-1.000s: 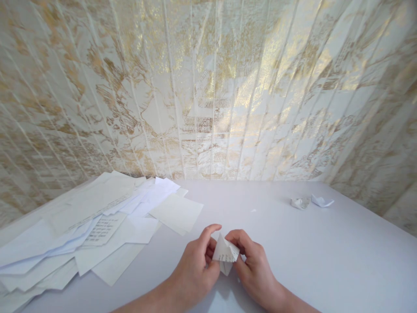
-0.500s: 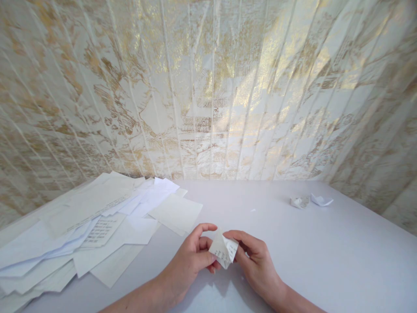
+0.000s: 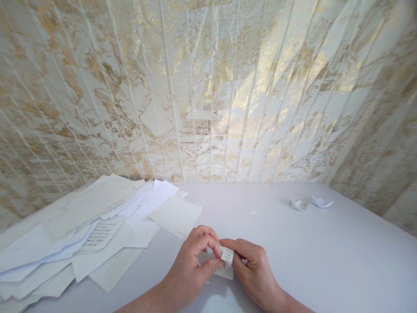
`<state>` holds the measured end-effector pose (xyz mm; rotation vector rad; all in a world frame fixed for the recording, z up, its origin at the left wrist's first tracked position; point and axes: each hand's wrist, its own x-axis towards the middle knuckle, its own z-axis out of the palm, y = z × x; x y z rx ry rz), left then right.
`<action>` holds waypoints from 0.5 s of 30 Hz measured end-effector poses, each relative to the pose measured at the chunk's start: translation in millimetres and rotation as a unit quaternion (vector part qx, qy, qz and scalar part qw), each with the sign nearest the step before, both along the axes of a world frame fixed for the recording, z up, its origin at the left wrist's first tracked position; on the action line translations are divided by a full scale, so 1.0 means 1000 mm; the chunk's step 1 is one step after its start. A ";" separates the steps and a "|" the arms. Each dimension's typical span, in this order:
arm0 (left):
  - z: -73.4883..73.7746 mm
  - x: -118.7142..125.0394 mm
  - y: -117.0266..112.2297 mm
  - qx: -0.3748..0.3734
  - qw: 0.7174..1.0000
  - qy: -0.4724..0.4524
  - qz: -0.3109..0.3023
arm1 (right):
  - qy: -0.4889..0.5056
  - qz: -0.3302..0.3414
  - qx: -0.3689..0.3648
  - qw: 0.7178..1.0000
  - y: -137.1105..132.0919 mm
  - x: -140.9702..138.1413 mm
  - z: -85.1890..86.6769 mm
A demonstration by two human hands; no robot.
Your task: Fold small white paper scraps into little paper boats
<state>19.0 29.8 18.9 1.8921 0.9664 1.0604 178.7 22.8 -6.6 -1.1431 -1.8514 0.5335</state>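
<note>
The paper (image 3: 227,256), small, folded and printed, sits pinched between both hands low over the desk (image 3: 325,261), near its front edge. Its lower corner points down at the surface, though we cannot tell whether it touches. The left hand (image 3: 192,269) curls over it, the fingers (image 3: 208,237) bent round to meet the thumb on the paper's left side. The right hand (image 3: 257,274) grasps the other side between thumb and forefinger. With a grip on each side, we judge, the folded layers are pressed flat together and cannot spring apart, and holding it close to the desk gives both wrists a steady base. To the left lie the sheets (image 3: 81,230), fanned in a loose overlapping pile. The nearest one is just beyond the left hand, so the pile is within easy reach without crowding the hands. Two scraps (image 3: 300,203), crumpled or folded, lie side by side well apart at the right rear, near the wall (image 3: 208,87) with its gold-veined panels.
</note>
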 end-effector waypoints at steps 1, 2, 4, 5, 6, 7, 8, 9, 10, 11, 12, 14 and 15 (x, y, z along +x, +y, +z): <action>0.000 -0.001 0.000 0.018 1.000 0.012 -0.005 | -0.006 0.001 0.000 1.000 0.000 0.000 0.000; 0.000 -0.001 0.001 0.042 0.999 0.022 -0.014 | -0.010 0.002 0.001 1.000 -0.001 -0.001 0.000; 0.000 -0.004 0.002 0.094 0.994 0.036 -0.038 | -0.011 0.004 0.003 1.000 -0.001 -0.001 0.000; 0.000 -0.005 0.003 0.117 0.991 0.040 -0.053 | -0.009 0.006 0.002 1.000 0.000 -0.001 0.001; 0.000 -0.006 0.003 0.132 0.988 0.044 -0.063 | -0.006 0.008 0.000 1.000 0.000 -0.002 0.001; 0.000 -0.007 0.003 0.138 0.987 0.049 -0.068 | -0.004 0.011 -0.003 1.000 0.000 -0.002 0.001; 0.001 -0.008 0.003 0.138 0.986 0.056 -0.069 | -0.004 0.012 -0.006 1.000 0.000 -0.002 0.002; 0.001 -0.008 0.003 0.137 0.986 0.063 -0.069 | -0.006 0.011 -0.010 1.000 0.000 -0.002 0.003; 0.002 -0.008 0.003 0.137 0.986 0.069 -0.068 | -0.009 0.011 -0.014 1.000 -0.001 -0.002 0.003; 0.003 -0.008 0.002 0.141 0.985 0.074 -0.071 | -0.011 0.010 -0.016 1.000 -0.001 -0.002 0.004; 0.005 -0.008 0.002 0.149 0.983 0.078 -0.079 | -0.012 0.010 -0.017 1.000 -0.001 -0.002 0.004; 0.007 -0.007 0.002 0.165 0.978 0.087 -0.097 | -0.010 0.012 -0.015 1.000 -0.001 -0.002 0.004; 0.009 -0.007 0.001 0.170 0.976 0.091 -0.102 | -0.008 0.013 -0.013 1.000 -0.001 -0.002 0.003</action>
